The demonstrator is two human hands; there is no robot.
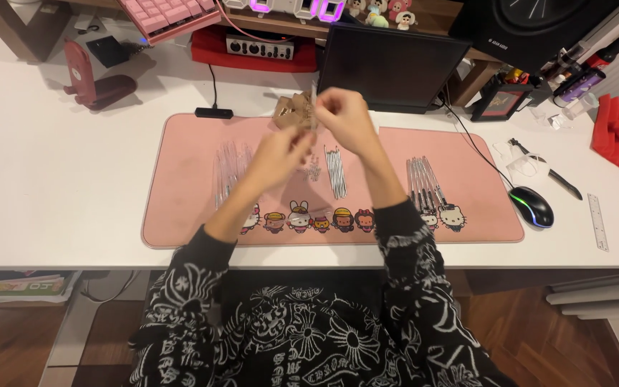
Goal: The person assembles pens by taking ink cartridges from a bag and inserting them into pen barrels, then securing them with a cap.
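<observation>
Pinched between the fingertips of the right hand (344,118) is a thin, pale, stick-like piece (314,107), held upright above the far edge of the pink rectangular desk mat (180,179). Motion blur smears it, so its material and ends are hard to make out. The left hand (275,154) sits just below and beside it, fingers curled; whether it grips anything I cannot tell. A small tan, crumpled-looking object (291,111) behind the hands is partly covered by them. On the mat lie a row of clear slender tubes (229,166), a bundle of thin metal rods (335,170) and a row of dark pen-like sticks (421,180).
</observation>
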